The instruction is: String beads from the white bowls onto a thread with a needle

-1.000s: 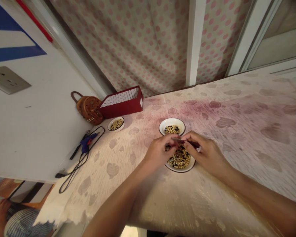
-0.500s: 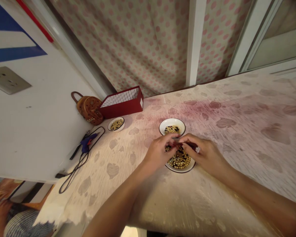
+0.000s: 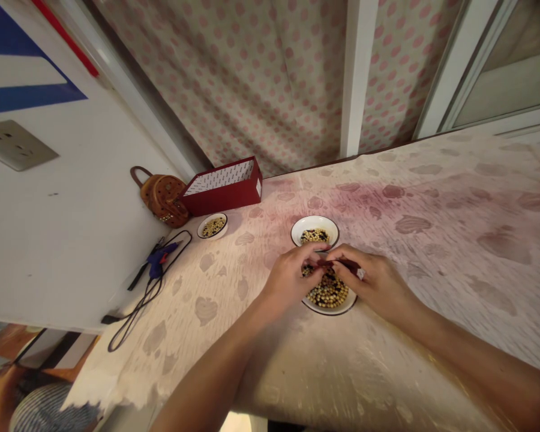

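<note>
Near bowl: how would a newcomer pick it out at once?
On the patterned tablecloth, look right of the red box. There the near bowl, white and dark-rimmed, sits in front of the far bowl, partly hidden by the left hand and right hand. Unlike that one and the bowl by the box, it stands nearest the wearer, its yellow and dark pieces beneath the hands.

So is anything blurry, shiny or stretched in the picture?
In the head view, glints streak the table near its front; same head view, the dark red thing in the right hand looks too soft to identify; head view again, the wall socket looks skewed.
</note>
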Available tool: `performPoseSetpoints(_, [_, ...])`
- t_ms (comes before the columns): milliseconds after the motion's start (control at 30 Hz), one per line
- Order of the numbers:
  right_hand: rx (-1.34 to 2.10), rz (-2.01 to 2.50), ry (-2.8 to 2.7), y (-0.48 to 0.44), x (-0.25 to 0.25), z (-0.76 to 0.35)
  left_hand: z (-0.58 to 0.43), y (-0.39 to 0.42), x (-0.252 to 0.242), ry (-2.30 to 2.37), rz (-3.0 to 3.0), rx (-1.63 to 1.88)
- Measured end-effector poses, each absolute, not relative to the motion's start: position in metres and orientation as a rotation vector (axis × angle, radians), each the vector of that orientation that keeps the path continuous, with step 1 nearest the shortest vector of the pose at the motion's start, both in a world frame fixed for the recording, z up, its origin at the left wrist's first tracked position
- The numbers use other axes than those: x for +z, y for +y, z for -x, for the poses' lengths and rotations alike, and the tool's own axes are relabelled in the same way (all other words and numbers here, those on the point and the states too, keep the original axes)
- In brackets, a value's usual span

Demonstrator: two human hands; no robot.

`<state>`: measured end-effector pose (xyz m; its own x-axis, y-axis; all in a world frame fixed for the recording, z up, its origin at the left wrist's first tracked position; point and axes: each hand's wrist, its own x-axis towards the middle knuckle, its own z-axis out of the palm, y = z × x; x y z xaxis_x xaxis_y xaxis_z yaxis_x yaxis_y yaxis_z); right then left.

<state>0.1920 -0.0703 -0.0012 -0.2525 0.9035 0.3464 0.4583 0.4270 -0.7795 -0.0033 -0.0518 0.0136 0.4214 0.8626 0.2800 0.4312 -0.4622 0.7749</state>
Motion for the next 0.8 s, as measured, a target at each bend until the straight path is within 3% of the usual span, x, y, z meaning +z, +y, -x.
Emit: performPoseSetpoints(800, [0.657, 1.175, -1.848, -0.0691, -0.0018, -0.1929, 0.0053, -0.0454, 0.0151, 1.128, -2.084, 0.976])
